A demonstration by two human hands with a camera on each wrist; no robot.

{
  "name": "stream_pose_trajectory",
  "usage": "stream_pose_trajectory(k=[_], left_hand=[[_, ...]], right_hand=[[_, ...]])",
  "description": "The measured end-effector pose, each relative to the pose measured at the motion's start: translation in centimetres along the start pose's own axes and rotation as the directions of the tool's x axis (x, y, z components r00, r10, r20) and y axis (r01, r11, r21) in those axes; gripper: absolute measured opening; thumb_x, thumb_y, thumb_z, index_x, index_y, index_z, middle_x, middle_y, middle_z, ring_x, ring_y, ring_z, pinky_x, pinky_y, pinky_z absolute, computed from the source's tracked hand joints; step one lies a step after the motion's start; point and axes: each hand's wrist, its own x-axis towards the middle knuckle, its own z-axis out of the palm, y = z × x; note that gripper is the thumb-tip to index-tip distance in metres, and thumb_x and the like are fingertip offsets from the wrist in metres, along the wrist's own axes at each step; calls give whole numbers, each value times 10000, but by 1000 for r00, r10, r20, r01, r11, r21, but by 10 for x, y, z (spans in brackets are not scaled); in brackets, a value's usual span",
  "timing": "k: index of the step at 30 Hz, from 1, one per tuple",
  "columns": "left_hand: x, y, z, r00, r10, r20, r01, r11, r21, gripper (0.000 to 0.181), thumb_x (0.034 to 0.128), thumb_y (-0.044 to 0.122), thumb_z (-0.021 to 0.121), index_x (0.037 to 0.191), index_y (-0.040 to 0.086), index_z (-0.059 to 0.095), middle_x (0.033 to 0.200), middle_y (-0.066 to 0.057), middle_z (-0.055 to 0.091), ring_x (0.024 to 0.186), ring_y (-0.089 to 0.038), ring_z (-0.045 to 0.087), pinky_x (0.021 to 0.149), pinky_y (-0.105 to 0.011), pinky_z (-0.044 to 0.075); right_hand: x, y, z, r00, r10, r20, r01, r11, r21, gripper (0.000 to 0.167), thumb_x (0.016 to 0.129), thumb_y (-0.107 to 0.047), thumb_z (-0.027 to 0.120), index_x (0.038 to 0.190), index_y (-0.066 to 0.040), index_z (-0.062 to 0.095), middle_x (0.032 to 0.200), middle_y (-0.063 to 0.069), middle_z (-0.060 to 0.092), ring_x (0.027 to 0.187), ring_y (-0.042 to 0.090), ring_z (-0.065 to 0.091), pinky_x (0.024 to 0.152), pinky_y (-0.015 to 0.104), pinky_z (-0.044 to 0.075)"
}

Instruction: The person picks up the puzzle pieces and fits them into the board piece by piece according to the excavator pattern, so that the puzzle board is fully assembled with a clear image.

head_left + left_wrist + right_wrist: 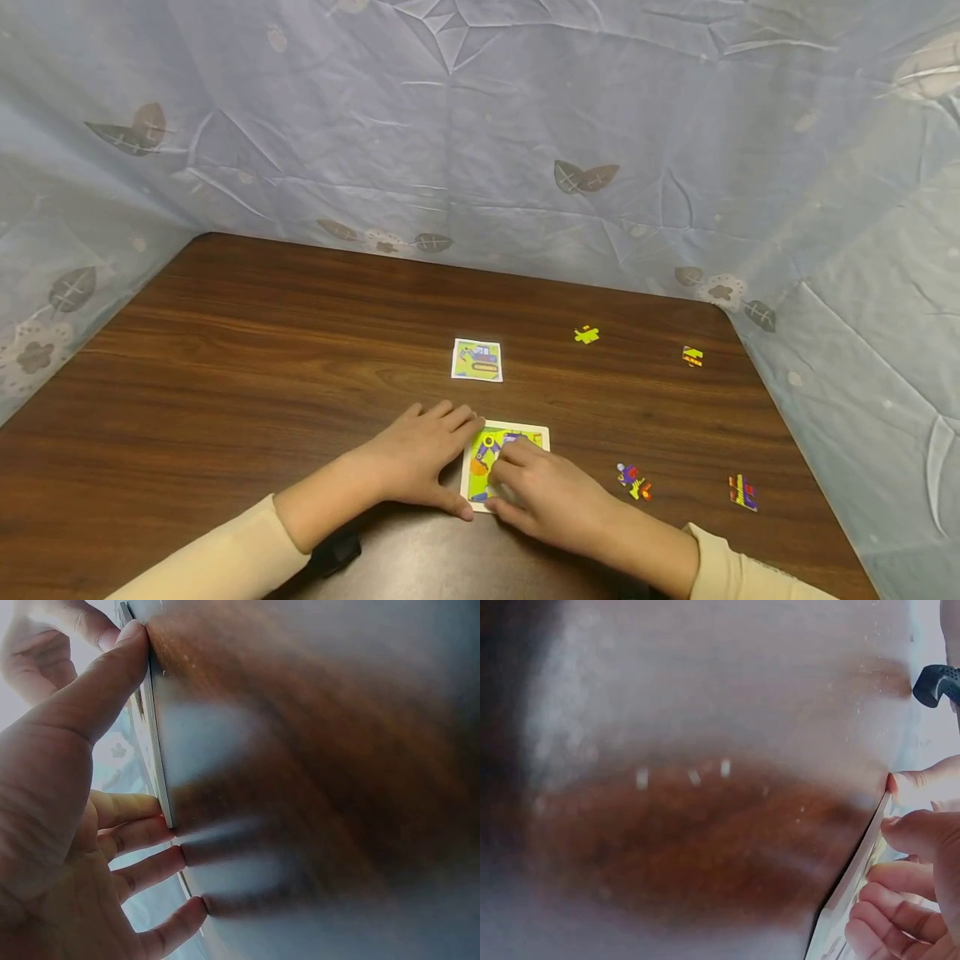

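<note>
A small puzzle board (480, 483) with a white border and a green picture of a purple digger arm lies near the table's front. Spread beside its left edge, my left hand (420, 454) touches it with thumb low and index finger high; the left wrist view shows the thumb tip (133, 634) against the board's rim. My right hand (551, 496) covers the board's right part, fingers bent down onto the picture and thumb by the lower edge. Whether a puzzle piece lies under those fingertips is hidden. Beyond the board is a picture card (477, 362) showing a digger.
Loose puzzle pieces lie to the right: a green one (587, 335), a green-and-orange one (692, 357), a purple-and-yellow one (743, 492) and a multicoloured group (635, 482). Patterned cloth (450, 142) hangs around the brown wooden table (262, 350).
</note>
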Motion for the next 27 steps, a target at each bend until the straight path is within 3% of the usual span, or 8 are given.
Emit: stream_pose_trajectory(k=[4, 8, 15, 27], left_hand=[[0, 0, 0, 1000, 1, -1, -1, 1000, -1, 1089, 757, 782, 757, 1565, 117, 454, 1548, -36, 523, 1420, -261, 493, 1098, -618, 476], [0, 0, 0, 1000, 6, -2, -6, 1000, 1, 1092, 762, 787, 748, 1566, 110, 453, 1553, -45, 521, 1424, -268, 492, 1096, -619, 480], [0, 0, -1, 1000, 7, 6, -7, 1000, -4, 1098, 765, 786, 747, 1573, 107, 446, 1558, -53, 515, 1433, -277, 483, 1101, -631, 472], [-1, -1, -1, 1000, 27, -12, -27, 1000, -5, 1069, 761, 759, 772, 1545, 98, 470, 1514, -57, 539, 1395, -268, 503, 1069, -598, 495]], right_hand=[[1, 1, 0, 1000, 2, 7, -2, 1000, -1, 267, 954, -332, 772, 1116, -129, 708, 1077, -45, 622, 960, 60, 564, 795, 210, 560], [2, 4, 2, 999, -47, 5, 47, 999, 27, 284, 962, -296, 765, 1192, -136, 715, 1138, -48, 649, 1059, 76, 601, 871, 217, 575], [3, 5, 3, 988, -152, -22, 152, 988, 21, 158, 962, -221, 759, 1100, -144, 772, 1098, -63, 681, 1054, 82, 633, 909, 204, 566], [6, 4, -1, 991, -135, 15, 134, 988, 71, 101, 983, -187, 740, 1049, -127, 787, 1109, -48, 678, 1076, 90, 609, 907, 184, 552]])
